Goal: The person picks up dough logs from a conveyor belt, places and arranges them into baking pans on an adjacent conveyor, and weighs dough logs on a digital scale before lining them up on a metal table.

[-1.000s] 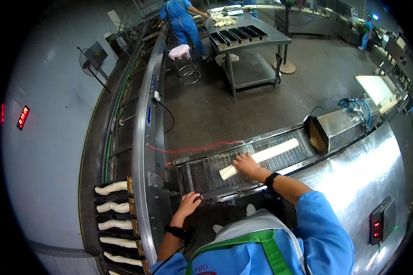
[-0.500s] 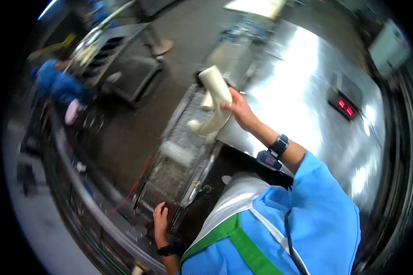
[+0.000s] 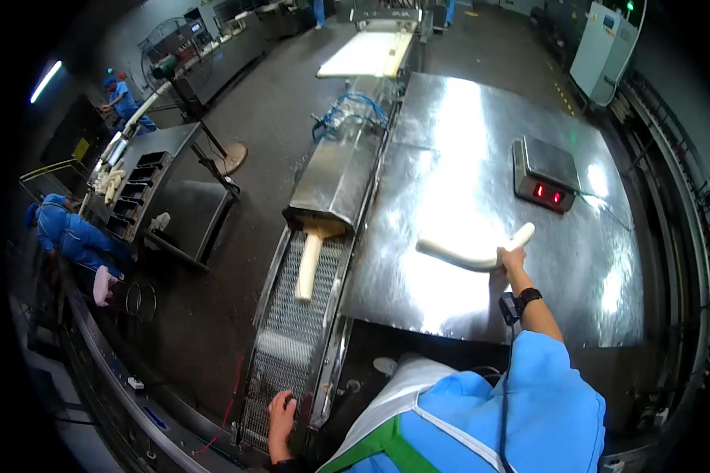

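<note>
My right hand (image 3: 512,259) is over the steel table, its fingers closed round a long pale roll of dough (image 3: 459,254) near one end. The roll stretches left from the hand across the shiny top, and a short end sticks out past the fingers. At the lower end of the mesh conveyor (image 3: 290,325), my left hand (image 3: 282,416) rests with loosely bent fingers apart and nothing in it. Another dough strip (image 3: 309,270) lies on the mesh, coming out from under the metal hood (image 3: 331,185).
A scale (image 3: 546,173) with red digits stands on the steel table (image 3: 418,126). Beyond the hood lies a pale dough sheet (image 3: 367,54). To the left, a co-worker in blue (image 3: 75,229) is beside a table holding dark tins (image 3: 138,193). A metal rail (image 3: 106,355) runs along the lower left.
My right hand has carried the dough roll from above the conveyor rightward to the steel table. My left hand stays by the conveyor's lower end. The head view has shifted, showing more of the room.
</note>
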Tool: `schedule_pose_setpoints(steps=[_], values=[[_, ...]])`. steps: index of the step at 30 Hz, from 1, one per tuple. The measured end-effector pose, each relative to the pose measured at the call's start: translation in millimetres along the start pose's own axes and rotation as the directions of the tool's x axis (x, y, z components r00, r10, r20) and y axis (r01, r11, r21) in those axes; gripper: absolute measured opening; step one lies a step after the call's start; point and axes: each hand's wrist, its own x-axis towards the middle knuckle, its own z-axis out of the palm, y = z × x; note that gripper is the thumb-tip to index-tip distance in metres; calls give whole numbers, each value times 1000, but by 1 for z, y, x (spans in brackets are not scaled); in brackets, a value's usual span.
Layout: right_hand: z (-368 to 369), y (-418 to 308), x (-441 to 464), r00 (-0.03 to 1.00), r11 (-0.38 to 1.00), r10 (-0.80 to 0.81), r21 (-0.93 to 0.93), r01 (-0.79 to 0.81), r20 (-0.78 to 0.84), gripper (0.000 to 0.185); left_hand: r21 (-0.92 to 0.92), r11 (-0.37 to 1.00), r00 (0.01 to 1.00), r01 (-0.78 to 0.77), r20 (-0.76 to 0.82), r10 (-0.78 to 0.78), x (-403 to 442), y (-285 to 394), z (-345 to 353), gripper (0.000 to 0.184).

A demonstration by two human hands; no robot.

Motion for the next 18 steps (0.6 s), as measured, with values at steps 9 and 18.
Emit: schedule_pose_setpoints(steps=[9,18], values=[[59,-88,55,907,785,-297,-464,410,299,56,-9,993,992,120,40,-119,-15,-51,19,40],[96,-194,-47,495,279,-597,-414,866,632,30,97,992,996,-74,-47,79,-15,-1,16,35]])
